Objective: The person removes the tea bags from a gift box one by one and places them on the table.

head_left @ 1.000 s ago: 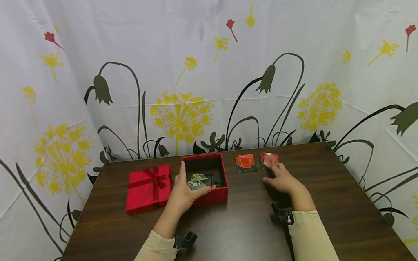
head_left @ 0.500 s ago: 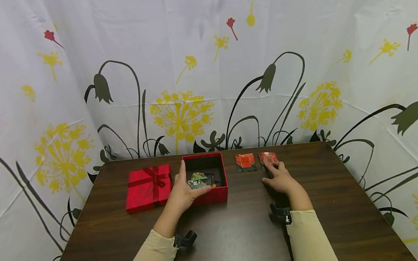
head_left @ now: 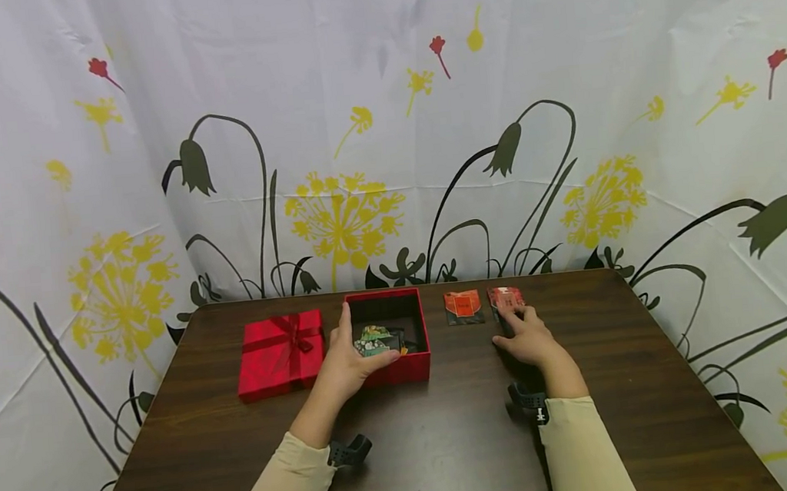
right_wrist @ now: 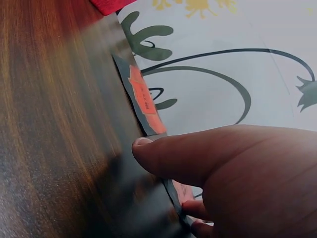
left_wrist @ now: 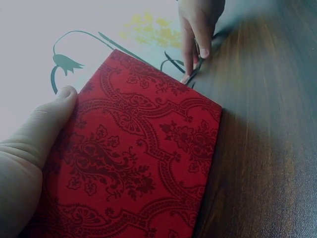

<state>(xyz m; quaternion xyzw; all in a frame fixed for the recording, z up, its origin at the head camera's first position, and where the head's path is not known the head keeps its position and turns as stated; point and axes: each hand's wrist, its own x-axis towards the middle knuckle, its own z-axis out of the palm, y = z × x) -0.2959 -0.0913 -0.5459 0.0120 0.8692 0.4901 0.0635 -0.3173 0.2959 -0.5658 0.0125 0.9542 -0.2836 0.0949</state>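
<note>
A red gift box (head_left: 410, 369) with a dark inside stands uncovered near the back of the table. Patterned green and dark packets (head_left: 375, 342) lie in it. My left hand (head_left: 343, 365) rests at its front left corner, fingers extended along the left side, thumb across the front rim. The left wrist view shows the thumb at the edge of the box's patterned wall. Right of the box, my right hand (head_left: 529, 339) touches a small flat red packet (head_left: 507, 296) with its fingertips, thumb held apart. A similar orange and dark packet (head_left: 464, 308) lies flat between that packet and the box.
The red lid (head_left: 280, 354) with a ribbon bow lies left of the box. Behind the brown wooden table (head_left: 437, 442) hangs a white curtain (head_left: 384, 123) printed with flowers, close to the table's far edge.
My right hand and the packet under its fingertips have shifted very slightly to the left. The left hand, box and lid stay in place.
</note>
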